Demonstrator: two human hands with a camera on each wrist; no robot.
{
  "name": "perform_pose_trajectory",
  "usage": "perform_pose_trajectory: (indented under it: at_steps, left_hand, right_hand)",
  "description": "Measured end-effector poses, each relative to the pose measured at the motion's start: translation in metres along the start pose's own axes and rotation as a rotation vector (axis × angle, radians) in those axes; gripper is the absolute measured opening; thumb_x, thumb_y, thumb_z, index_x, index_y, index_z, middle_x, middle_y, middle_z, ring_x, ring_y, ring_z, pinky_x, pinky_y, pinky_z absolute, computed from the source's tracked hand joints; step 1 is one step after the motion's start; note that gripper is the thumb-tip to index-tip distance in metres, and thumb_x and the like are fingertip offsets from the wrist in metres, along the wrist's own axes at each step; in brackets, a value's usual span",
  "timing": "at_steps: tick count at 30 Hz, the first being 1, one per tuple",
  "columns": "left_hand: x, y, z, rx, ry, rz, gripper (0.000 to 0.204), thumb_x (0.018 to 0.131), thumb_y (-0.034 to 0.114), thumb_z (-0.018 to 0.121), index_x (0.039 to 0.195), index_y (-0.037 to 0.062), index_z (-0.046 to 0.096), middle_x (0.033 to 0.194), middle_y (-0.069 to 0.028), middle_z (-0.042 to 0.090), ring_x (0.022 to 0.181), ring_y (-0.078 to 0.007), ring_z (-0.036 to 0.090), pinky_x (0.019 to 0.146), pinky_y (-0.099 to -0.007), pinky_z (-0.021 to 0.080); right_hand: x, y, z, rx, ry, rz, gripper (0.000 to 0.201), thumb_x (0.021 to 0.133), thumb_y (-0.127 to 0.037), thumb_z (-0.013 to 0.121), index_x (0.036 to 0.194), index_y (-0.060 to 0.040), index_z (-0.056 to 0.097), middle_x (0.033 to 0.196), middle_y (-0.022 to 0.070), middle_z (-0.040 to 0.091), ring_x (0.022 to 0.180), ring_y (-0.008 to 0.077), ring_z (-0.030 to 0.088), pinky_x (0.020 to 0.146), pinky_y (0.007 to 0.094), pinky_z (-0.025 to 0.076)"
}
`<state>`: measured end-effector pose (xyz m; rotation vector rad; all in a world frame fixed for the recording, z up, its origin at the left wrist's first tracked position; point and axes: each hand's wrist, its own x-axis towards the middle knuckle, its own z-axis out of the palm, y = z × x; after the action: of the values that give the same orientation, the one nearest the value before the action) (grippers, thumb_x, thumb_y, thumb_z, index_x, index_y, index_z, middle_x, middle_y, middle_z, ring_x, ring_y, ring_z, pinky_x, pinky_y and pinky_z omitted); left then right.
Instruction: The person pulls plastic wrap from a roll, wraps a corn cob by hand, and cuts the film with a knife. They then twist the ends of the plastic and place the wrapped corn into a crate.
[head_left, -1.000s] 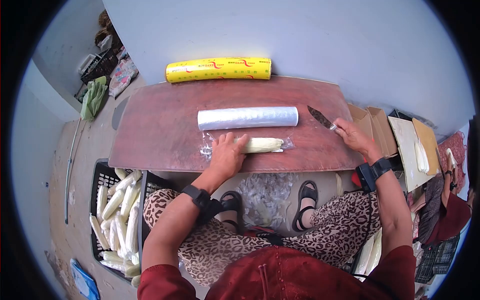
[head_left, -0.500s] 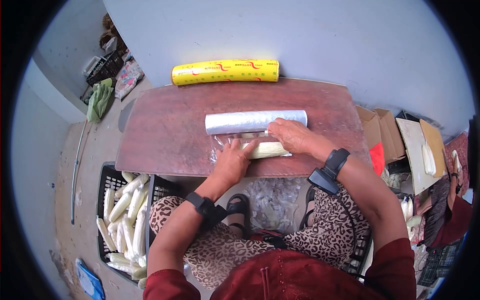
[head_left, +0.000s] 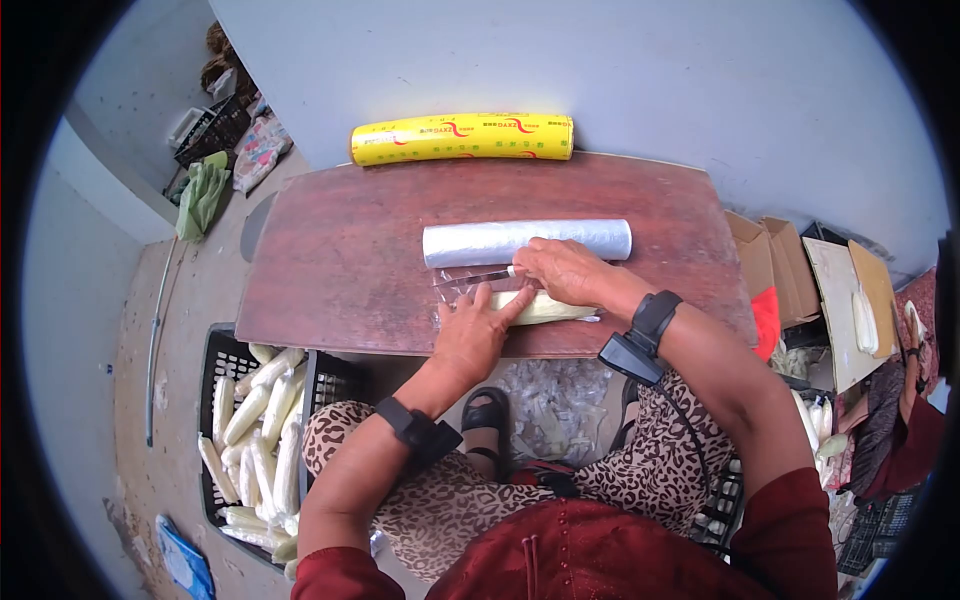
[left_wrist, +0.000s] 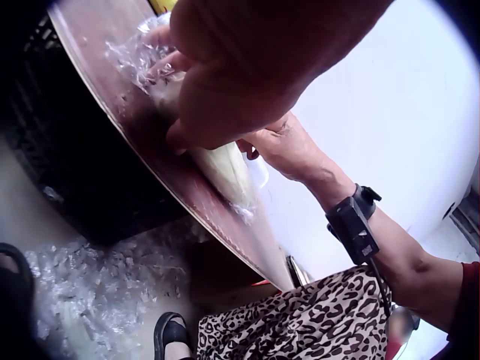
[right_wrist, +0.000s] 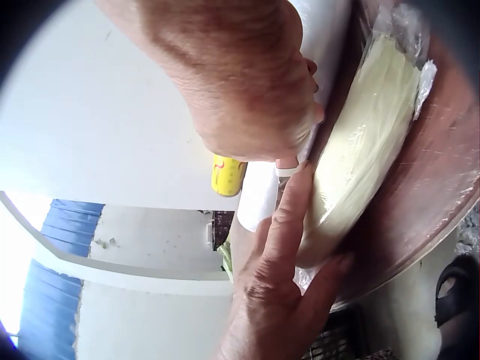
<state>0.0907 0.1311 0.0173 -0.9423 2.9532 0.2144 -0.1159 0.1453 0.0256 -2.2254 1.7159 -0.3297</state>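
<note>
An ear of corn in pale husk, partly under clear film, lies near the table's front edge; the right wrist view shows it closely. My left hand rests on its left end with fingers spread. My right hand grips the pale handle of a knife, whose blade points left between the corn and the white film roll. Film stretches from the roll side toward the corn. In the left wrist view my left hand covers part of the corn.
A yellow printed roll lies at the table's back edge against the wall. Wrapped corn fills a black crate at the lower left. Cardboard boxes stand at the right, with another person at the far right. Film scraps lie on the floor.
My right hand has come in from the table's right side with the knife, to between roll and corn. My left hand has stayed on the corn.
</note>
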Motion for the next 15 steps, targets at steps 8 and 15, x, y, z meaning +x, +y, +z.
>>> perform_pose_trajectory:
  at_steps: [8, 15]
  left_hand:
    - [0.0015, -0.0013, 0.0029, -0.064, -0.008, -0.022, 0.066, 0.089, 0.018, 0.057, 0.145, 0.0415, 0.031, 0.118, -0.0135, 0.046, 0.102, -0.0342, 0.054, 0.087, -0.0575, 0.040]
    - [0.0045, -0.0044, 0.0019, -0.145, -0.087, -0.027, 0.068, 0.088, 0.018, 0.060, 0.145, 0.0419, 0.030, 0.123, -0.0144, 0.043, 0.108, -0.0369, 0.052, 0.090, -0.0589, 0.042]
  right_hand:
    - [0.0039, -0.0015, 0.0027, -0.042, -0.025, -0.001, 0.018, 0.089, -0.015, 0.052, 0.101, -0.0070, 0.063, 0.103, 0.0171, 0.061, 0.099, 0.0370, 0.059, 0.082, 0.0449, 0.047]
    - [0.0020, -0.0085, -0.0020, -0.058, 0.002, 0.002, 0.020, 0.089, -0.019, 0.052, 0.097, -0.0056, 0.065, 0.100, 0.0184, 0.062, 0.097, 0.0371, 0.060, 0.081, 0.0458, 0.047]
